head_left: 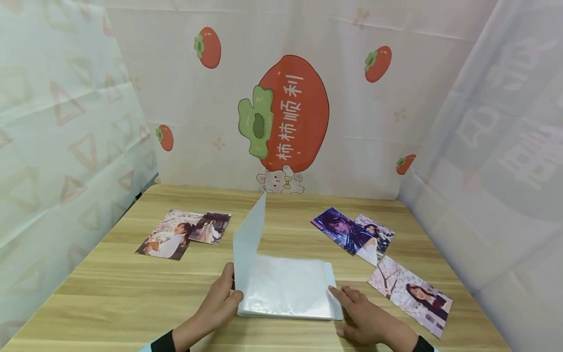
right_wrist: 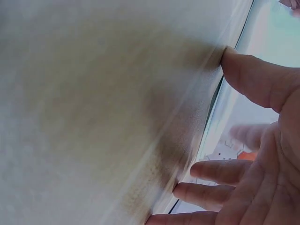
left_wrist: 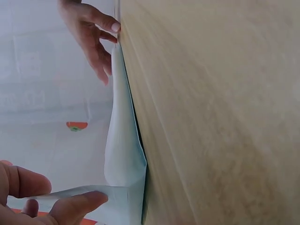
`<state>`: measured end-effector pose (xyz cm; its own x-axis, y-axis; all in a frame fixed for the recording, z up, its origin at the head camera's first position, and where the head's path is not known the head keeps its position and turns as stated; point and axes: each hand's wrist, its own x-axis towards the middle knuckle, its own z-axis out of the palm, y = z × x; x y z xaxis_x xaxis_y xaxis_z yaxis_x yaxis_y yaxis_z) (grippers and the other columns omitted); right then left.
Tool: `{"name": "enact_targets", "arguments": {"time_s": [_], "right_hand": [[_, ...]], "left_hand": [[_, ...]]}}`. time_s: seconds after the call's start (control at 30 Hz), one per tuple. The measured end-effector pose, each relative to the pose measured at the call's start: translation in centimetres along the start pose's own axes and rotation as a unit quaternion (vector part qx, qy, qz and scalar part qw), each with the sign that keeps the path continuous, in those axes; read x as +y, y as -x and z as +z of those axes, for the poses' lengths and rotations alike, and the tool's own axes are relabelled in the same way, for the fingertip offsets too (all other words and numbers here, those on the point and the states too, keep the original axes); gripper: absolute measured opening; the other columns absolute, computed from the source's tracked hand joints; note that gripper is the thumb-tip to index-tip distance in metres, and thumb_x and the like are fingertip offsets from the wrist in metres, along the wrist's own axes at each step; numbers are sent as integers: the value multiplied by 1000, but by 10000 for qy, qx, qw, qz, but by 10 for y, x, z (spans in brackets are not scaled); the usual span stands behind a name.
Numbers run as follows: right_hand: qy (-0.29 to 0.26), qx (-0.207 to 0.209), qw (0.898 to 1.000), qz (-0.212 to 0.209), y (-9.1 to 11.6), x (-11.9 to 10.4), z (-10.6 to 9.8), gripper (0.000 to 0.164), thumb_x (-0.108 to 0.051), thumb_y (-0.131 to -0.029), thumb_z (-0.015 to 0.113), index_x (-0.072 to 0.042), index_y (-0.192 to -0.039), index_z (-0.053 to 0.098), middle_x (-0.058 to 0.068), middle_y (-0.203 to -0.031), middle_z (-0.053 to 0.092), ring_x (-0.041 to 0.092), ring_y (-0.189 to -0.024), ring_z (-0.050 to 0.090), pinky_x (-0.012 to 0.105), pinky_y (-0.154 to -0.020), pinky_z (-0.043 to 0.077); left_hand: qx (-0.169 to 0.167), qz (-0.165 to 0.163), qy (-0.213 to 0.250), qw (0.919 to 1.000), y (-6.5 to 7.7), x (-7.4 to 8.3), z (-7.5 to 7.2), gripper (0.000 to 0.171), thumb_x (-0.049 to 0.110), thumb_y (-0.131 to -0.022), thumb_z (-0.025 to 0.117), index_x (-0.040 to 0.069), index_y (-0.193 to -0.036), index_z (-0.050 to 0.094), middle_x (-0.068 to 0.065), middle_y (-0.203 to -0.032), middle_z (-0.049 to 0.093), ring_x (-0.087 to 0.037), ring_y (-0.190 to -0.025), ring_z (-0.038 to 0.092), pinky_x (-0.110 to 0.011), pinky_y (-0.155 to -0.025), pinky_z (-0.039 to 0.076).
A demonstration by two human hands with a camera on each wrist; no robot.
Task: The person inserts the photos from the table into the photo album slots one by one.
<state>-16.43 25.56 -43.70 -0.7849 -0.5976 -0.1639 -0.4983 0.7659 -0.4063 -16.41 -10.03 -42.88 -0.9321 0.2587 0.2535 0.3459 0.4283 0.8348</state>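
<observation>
Presently, photo album point(head_left: 288, 287): open on bench point(head_left: 123, 298)
Left grip point(head_left: 221, 298): pinching raised cover point(head_left: 249, 234)
Right grip point(head_left: 362, 314): released, at album's right edge point(head_left: 332, 276)

Album point(head_left: 331, 276): pale blue, lies open on the wooden table point(head_left: 97, 293)
Cover point(head_left: 248, 239): stands up on the left side
Pages point(head_left: 288, 287): shiny, whitish, lying flat
</observation>
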Motion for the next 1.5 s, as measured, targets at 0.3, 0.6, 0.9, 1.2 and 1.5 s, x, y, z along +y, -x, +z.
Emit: {"name": "enact_targets", "arguments": {"time_s": [0.3,0.6,0.9,1.2,1.5], "right_hand": [[144,-132,9997,121,-2,-3,0,66,-43,-84,64,-31,-143,37,35,-136,32,56,-119,32,66,-83,36],[168,-112,9998,44,-2,-3,0,67,-41,-84,66,-30,-143,37,35,-135,33,55,-118,33,65,-83,37],[104,-179,9997,118,-2,-4,-1,66,-41,-84,66,-33,-143,37,35,-135,33,56,-119,32,65,-83,36],[129,-188,9997,85,-2,-4,-1,66,-40,-84,66,-33,-143,37,35,-135,32,56,-118,32,65,-83,37],[149,-213,9996,110,-3,-4,0,66,-39,-84,66,-33,-143,36,36,-135,32,56,-118,32,65,-83,37]], "left_hand": [[86,-462,521,9975,1,4,4,30,-3,-82,53,3,-110,45,-8,-93,55,-18,-82,53,-33,-73,43],[260,-648,416,9967,3,6,3,26,7,-87,57,3,-110,45,-6,-91,55,-18,-80,55,-30,-67,45],[1111,4,293,9934,1,25,-20,36,1,-85,61,4,-114,40,-7,-90,52,-15,-74,57,-28,-57,49],[2482,1548,278,9558,-4,39,-59,62,-18,-75,62,-5,-128,32,-14,-97,54,-8,-68,57,-20,-50,49],[2802,1899,-257,9406,-1,34,-76,68,-22,-67,62,-5,-130,43,-14,-94,54,-5,-65,59,-18,-43,47]]}}
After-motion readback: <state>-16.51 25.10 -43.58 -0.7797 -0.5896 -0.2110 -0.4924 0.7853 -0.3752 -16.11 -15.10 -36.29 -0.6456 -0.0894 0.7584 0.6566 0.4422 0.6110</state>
